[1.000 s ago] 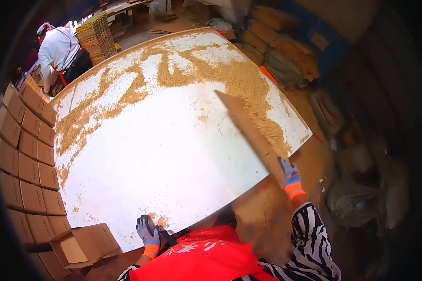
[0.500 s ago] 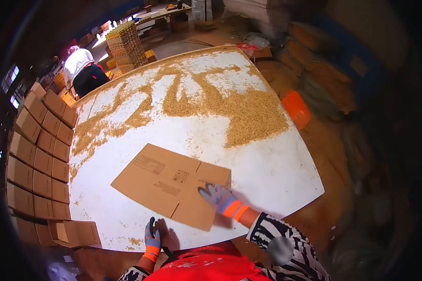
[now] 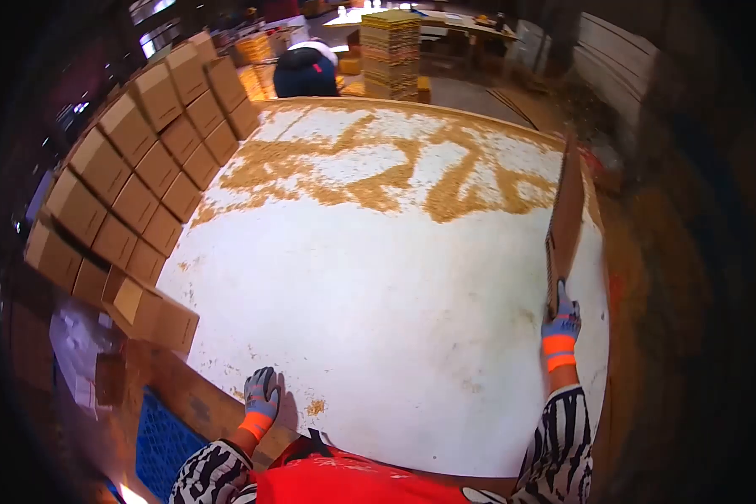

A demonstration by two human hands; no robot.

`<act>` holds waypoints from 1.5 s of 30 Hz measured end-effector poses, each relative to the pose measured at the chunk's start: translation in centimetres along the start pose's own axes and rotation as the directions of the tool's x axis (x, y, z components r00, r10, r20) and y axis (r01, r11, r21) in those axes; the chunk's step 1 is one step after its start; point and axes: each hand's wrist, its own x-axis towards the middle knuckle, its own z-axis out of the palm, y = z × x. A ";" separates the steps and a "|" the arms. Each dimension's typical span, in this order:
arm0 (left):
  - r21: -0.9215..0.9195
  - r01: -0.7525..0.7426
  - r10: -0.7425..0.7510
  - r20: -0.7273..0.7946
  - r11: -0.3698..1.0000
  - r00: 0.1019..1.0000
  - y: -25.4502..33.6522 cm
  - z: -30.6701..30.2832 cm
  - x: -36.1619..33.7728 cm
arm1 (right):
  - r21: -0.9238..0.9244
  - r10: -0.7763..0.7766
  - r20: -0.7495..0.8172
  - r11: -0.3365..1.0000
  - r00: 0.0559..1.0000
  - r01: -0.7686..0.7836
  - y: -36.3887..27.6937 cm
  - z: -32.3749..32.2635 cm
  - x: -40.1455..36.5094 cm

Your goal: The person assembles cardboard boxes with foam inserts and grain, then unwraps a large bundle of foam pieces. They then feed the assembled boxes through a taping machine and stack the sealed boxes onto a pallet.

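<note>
At the right side of the white table (image 3: pixel 353 302), my right hand (image 3: pixel 564 323), in a grey glove with an orange cuff, is closed on the near end of a flattened cardboard box (image 3: pixel 566 214). The cardboard stands nearly upright, seen almost edge-on, and hides part of the table behind it. My left hand (image 3: pixel 262 395), gloved the same way, rests by the table's front edge with its fingers stretched out and holds nothing. A small patch of tan flakes (image 3: pixel 315 407) lies beside it.
Stacked cardboard boxes (image 3: pixel 134 197) line the left side, with an open box (image 3: pixel 155 315) at the near end. Tan flakes (image 3: pixel 470 181) spread over the table's far half. Beyond it are a bent-over person (image 3: pixel 305 71) and a tall tray stack (image 3: pixel 391 55). A blue plastic crate (image 3: pixel 164 437) sits lower left.
The flattened box, lying flat mid-table under my right hand before, is now gripped and raised on edge at the right. The view has turned left. My left hand stays near the front edge.
</note>
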 end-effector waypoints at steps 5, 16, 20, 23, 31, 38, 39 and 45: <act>0.171 0.008 -0.004 -0.022 0.985 1.000 -2.4 0.2 5.3 | 0.327 -0.715 0.173 0.691 0.678 0.645 -23.7 6.2 -4.8; 0.184 0.134 -0.107 -0.150 0.974 0.983 -11.1 -2.2 19.3 | 0.245 -0.871 0.384 0.416 0.306 0.876 -59.1 25.3 -2.8; 0.156 0.023 0.000 -0.147 0.987 0.989 -13.6 -2.0 21.0 | 0.092 -0.798 0.363 0.545 0.481 0.833 -64.0 29.2 3.3; 0.111 0.013 0.002 -0.139 0.994 0.990 -14.1 -2.0 21.2 | 0.049 -0.634 0.398 0.736 0.663 0.675 -62.1 27.0 7.7; 0.044 0.061 -0.059 -0.050 0.997 0.997 -13.9 -3.1 22.3 | 0.563 -0.305 -0.019 0.784 0.952 0.263 -69.0 29.7 9.9; 0.026 0.053 -0.051 -0.047 0.998 0.998 -13.9 -3.4 22.8 | 0.605 -0.329 0.374 0.796 0.867 0.042 -81.9 34.8 12.7; 0.040 0.056 -0.054 -0.044 0.998 0.998 -13.8 -3.5 22.8 | 0.559 -0.388 0.281 0.809 0.878 0.179 -81.6 35.2 13.5; 0.091 0.061 -0.055 -0.066 0.994 0.996 -14.0 -2.4 22.4 | 0.207 -0.408 0.196 0.906 0.892 0.370 -69.3 32.4 20.1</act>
